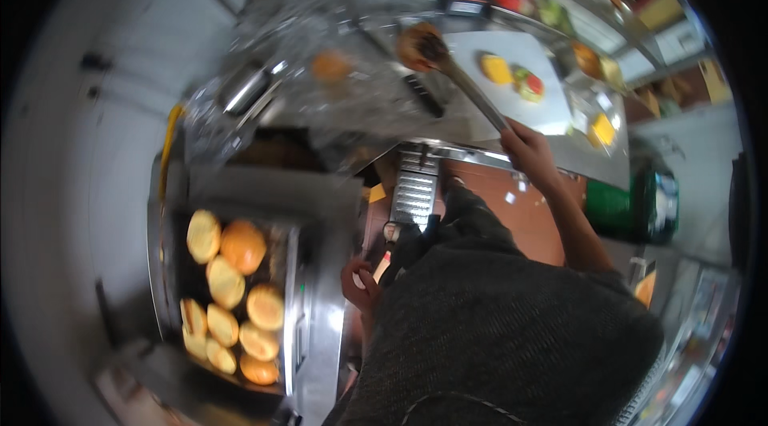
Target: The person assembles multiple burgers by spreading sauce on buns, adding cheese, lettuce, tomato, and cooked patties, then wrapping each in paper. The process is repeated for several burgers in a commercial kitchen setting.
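Observation:
My right hand (pixel 529 153) is closed around the handle of long tongs (pixel 477 93). At their far end, over the metal counter, is a browned bun (pixel 417 47) with something dark against it; blur hides how it is held. To the right, a white cutting board (pixel 516 42) carries a piece with yellow cheese (pixel 496 69) and another with tomato and greens (pixel 530 87). Down beside the griddle's steel edge hangs my left hand (pixel 362 287), its fingers curled; whether anything is in it cannot be told. Several bun halves (pixel 225 282) lie on the dark griddle (pixel 273 258).
A black-handled knife (pixel 423 95) lies near the counter's front edge. Clear plastic wrap (pixel 288 12) spreads over the left of the counter, with a blurred bun (pixel 331 66) and a shiny metal container (pixel 247 90). Sliced cheese (pixel 602 129) sits at the right corner, above a green bin (pixel 618 204).

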A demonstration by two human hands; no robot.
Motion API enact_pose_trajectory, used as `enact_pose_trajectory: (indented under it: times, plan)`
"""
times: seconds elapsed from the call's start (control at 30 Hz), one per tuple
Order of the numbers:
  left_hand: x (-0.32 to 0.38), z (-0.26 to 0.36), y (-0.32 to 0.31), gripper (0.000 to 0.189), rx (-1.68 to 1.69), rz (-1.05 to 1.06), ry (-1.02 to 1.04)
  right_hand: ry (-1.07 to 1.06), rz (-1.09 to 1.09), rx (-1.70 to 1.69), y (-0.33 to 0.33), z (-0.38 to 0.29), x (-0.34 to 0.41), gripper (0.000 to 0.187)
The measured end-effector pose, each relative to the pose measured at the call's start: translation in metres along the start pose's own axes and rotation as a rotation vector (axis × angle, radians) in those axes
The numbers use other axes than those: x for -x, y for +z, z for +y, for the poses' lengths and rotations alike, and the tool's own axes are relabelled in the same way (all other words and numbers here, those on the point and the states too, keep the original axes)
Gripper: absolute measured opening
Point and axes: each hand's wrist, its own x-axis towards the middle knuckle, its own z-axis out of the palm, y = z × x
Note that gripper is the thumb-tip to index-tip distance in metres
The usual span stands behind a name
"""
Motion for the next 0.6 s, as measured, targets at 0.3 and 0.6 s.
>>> enact_pose_trajectory:
  times: [0.3,0.6]
  plan:
    - [-0.15,0.119,0.345,0.018,0.048,-0.692,0.395,0.258,0.295,-0.584,-0.173,0.167,0.046,0.028]
    - [-0.134,0.151,0.541,0.054,-0.396,-0.871,0.264,0.428,0.195,-0.819,-0.218,0.201,0.006,0.03]
